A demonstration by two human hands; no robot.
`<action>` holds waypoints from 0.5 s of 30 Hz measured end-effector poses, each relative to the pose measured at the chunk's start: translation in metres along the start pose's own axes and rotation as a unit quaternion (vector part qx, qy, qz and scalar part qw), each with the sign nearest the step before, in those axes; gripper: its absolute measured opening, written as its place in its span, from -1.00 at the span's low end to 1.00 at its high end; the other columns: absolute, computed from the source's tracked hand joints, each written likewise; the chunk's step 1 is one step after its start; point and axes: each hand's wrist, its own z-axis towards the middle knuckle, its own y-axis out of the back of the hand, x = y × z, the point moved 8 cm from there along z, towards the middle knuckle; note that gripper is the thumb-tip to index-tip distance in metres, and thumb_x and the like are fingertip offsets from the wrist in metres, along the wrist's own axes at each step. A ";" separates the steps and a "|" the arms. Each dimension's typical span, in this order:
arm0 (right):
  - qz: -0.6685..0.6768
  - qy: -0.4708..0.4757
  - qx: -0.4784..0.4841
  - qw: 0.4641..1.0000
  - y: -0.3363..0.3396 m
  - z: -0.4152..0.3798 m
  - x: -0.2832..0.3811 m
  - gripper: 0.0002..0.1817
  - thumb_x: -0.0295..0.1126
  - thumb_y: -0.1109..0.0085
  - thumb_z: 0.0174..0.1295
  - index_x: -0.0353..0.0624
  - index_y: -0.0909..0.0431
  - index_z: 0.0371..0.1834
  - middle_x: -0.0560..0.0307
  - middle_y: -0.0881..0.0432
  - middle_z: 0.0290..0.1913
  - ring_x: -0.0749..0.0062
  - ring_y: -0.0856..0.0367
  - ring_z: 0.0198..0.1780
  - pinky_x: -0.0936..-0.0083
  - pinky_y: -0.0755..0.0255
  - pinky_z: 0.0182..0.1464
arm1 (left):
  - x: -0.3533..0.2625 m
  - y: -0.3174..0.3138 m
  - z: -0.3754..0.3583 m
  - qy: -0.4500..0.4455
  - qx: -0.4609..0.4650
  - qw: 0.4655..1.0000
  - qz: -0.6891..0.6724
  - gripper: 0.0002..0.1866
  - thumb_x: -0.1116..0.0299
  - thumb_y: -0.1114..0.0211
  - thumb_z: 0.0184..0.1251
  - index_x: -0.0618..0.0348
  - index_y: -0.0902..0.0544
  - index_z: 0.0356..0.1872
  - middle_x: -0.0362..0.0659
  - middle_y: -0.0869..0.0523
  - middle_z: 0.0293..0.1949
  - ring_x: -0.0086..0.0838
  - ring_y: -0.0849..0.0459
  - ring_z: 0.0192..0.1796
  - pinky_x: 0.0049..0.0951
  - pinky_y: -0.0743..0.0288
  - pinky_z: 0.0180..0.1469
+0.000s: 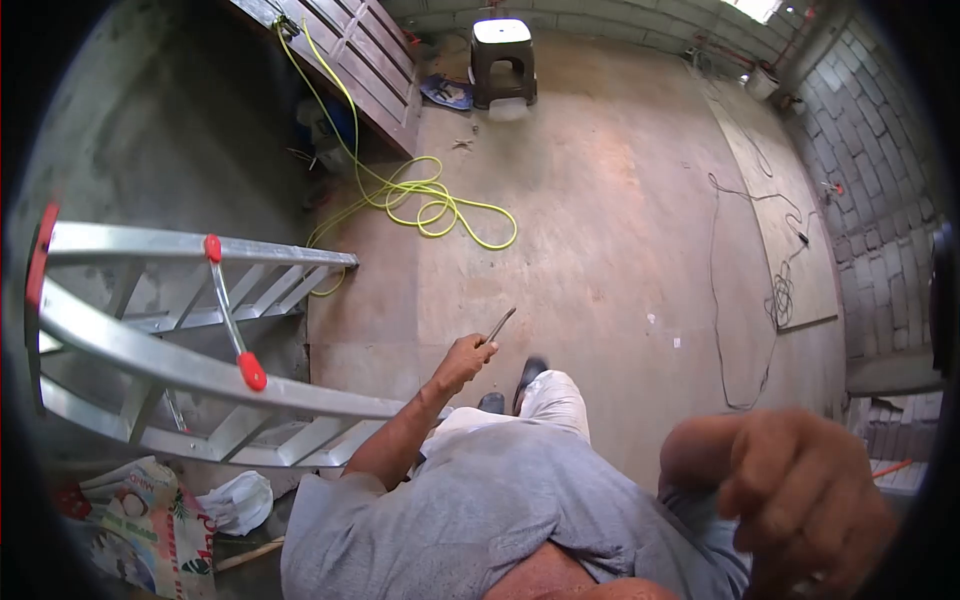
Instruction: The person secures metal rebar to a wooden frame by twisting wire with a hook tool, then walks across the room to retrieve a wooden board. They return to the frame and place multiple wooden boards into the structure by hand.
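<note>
My left hand is closed around a thin, dark metal tool, which points away from me over the floor. I cannot make out its exact kind. Close to the camera at the lower right is my right hand, raised and slightly blurred. Its fingers are curled, and whatever is in them, if anything, is hidden. An aluminium stepladder with red joints stands to my left, with one rail passing near my left forearm.
A coiled yellow-green hose or cable lies ahead on the floor. Beyond it is a stool. A dark wire and a board lie along the right. Printed sacks lie at lower left.
</note>
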 end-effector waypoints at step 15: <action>-0.384 -0.638 -0.250 0.620 0.637 -0.336 -0.373 -0.74 -0.31 -0.26 0.21 -0.27 -0.62 -0.17 0.24 -0.54 -0.51 0.63 -0.44 -0.53 0.61 -0.36 -0.50 | -0.222 0.079 0.394 0.061 -0.054 0.933 -0.351 -0.65 0.47 -0.27 0.32 0.29 -0.49 0.09 -0.16 -0.63 -0.27 -0.45 -0.67 -0.35 -0.42 -0.64 -0.36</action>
